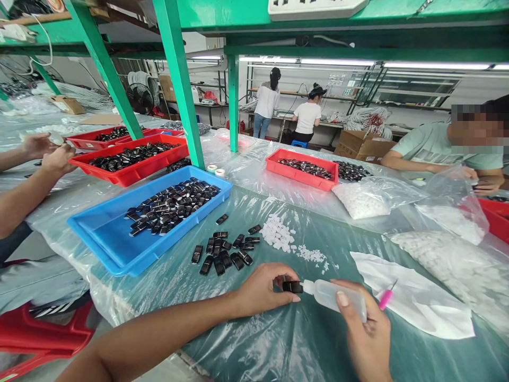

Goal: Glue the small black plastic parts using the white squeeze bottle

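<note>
Between the fingertips of my left hand (pixel 267 291) is a small black plastic casing (pixel 292 287), held just above the table. My right hand (pixel 368 329) is wrapped round a translucent squeeze bottle (pixel 338 298), tilted sideways so its nozzle meets the right end of the casing. Whether liquid comes out cannot be seen. Beyond my left hand lies a loose group of similar black casings (pixel 226 259). Small white plastic pieces (pixel 277 233) and a scatter of tinier white bits (pixel 311 254) lie behind the bottle.
A blue tray (pixel 95 233) of black casings stands at left, with red trays (pixel 123 178) behind it. To the right are a white cloth (pixel 429 313), a pink-handled tool (pixel 385 300) and bags of white pieces (pixel 449 265). Green posts (pixel 178 79) rise from the table. Co-workers sit on both sides.
</note>
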Demonstrator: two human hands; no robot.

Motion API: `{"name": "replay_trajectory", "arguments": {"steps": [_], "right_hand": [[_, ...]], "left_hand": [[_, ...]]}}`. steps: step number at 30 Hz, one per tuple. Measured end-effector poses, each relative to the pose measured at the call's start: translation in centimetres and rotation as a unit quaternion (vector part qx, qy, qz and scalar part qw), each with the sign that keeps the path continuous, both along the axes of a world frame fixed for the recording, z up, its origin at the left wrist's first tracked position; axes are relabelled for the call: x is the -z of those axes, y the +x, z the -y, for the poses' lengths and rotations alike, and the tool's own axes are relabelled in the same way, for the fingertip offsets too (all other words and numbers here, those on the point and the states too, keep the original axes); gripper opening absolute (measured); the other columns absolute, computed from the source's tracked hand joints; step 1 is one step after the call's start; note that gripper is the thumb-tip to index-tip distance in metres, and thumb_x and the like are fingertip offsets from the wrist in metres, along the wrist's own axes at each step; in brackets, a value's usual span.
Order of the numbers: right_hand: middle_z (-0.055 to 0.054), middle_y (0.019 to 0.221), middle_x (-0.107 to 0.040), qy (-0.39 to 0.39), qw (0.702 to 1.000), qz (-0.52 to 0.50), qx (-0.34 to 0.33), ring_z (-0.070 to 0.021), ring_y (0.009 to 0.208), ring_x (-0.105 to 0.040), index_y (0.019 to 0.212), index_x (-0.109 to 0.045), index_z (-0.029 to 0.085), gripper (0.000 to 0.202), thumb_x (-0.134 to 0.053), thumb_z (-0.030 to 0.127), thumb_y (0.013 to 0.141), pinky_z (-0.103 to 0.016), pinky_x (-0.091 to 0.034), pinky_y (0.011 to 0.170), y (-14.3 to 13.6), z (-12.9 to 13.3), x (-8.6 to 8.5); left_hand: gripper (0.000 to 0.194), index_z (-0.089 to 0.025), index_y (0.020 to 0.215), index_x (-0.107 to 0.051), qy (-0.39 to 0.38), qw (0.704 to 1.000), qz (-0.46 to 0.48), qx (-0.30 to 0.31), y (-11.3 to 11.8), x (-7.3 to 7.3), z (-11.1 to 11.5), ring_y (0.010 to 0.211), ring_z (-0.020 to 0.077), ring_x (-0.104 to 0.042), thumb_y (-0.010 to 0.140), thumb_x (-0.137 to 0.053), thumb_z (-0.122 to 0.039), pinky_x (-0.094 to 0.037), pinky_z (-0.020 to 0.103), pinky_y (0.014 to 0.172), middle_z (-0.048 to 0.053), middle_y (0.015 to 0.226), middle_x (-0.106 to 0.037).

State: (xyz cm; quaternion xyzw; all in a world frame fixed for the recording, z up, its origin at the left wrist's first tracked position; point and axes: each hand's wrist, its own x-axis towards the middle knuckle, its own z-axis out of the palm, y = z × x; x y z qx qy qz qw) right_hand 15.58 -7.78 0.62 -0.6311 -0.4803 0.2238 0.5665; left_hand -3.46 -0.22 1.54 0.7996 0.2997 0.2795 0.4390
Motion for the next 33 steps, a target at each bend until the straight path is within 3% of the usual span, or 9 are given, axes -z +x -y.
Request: {"name": "replay_trajectory", "arguments": {"steps": [5,16,21,26,30,33], "right_hand": [[-0.003,0.076,-0.064,0.031,0.998,0.045,0.011,-0.0159,0.062,-0.056,0.081,-0.064,0.019,0.025,-0.065,0.041,0.070,-0.023,-0.043,0.052,-0.7,0.5,-0.5],[-0.002,0.076,-0.065,0.035,0.998,0.025,0.035,-0.0149,0.064,-0.056,0.080,-0.064,0.020,0.024,-0.066,0.041,0.069,-0.022,-0.042,0.056,-1.5,0.7,-0.9],[-0.003,0.074,-0.064,0.008,1.000,0.000,-0.009,-0.0147,0.057,-0.054,0.078,-0.064,0.019,0.025,-0.065,0.043,0.069,-0.022,-0.040,0.049,-0.2,0.5,-0.2],[-0.001,0.072,-0.060,-0.025,0.993,-0.115,-0.023,-0.0141,0.061,-0.052,0.083,-0.064,0.019,0.028,-0.061,0.046,0.074,-0.021,-0.039,0.051,0.5,0.0,0.7],[0.002,0.058,-0.053,-0.019,0.968,-0.249,-0.038,-0.0093,0.051,-0.042,0.089,-0.063,0.019,0.029,-0.056,0.045,0.078,-0.019,-0.033,0.046,0.2,-0.4,0.7],[0.003,0.050,-0.050,-0.015,0.949,-0.311,-0.056,-0.0102,0.049,-0.044,0.095,-0.063,0.019,0.032,-0.054,0.046,0.080,-0.021,-0.039,0.051,0.2,-0.7,0.6]], "left_hand": [[0.020,-0.019,0.092,-0.062,0.014,1.000,-0.005,0.003,0.0,0.2,-0.1,0.074,0.0123,-0.055,0.077,-0.063,-0.031,-0.042,0.020,0.064,0.001,0.086,-0.063],[0.020,-0.019,0.092,-0.061,0.029,1.000,-0.003,0.001,0.0,0.4,-0.1,0.076,0.0132,-0.056,0.077,-0.064,-0.030,-0.043,0.021,0.068,0.002,0.088,-0.063],[0.021,-0.020,0.096,-0.062,0.013,1.000,0.002,-0.001,0.0,0.3,0.0,0.083,0.0151,-0.056,0.077,-0.064,-0.029,-0.044,0.022,0.071,0.003,0.095,-0.063],[0.020,-0.021,0.097,-0.062,-0.004,1.000,0.017,-0.006,0.0,0.2,0.0,0.085,0.0147,-0.056,0.078,-0.063,-0.026,-0.044,0.023,0.074,0.002,0.095,-0.063],[0.022,-0.021,0.098,-0.062,-0.014,1.000,0.027,-0.009,0.1,0.3,0.0,0.086,0.0150,-0.057,0.077,-0.064,-0.026,-0.045,0.024,0.076,0.003,0.098,-0.062],[0.020,-0.021,0.097,-0.061,-0.020,0.999,0.033,-0.009,0.1,0.3,0.0,0.087,0.0152,-0.057,0.078,-0.063,-0.025,-0.045,0.024,0.076,0.003,0.099,-0.062]]}}
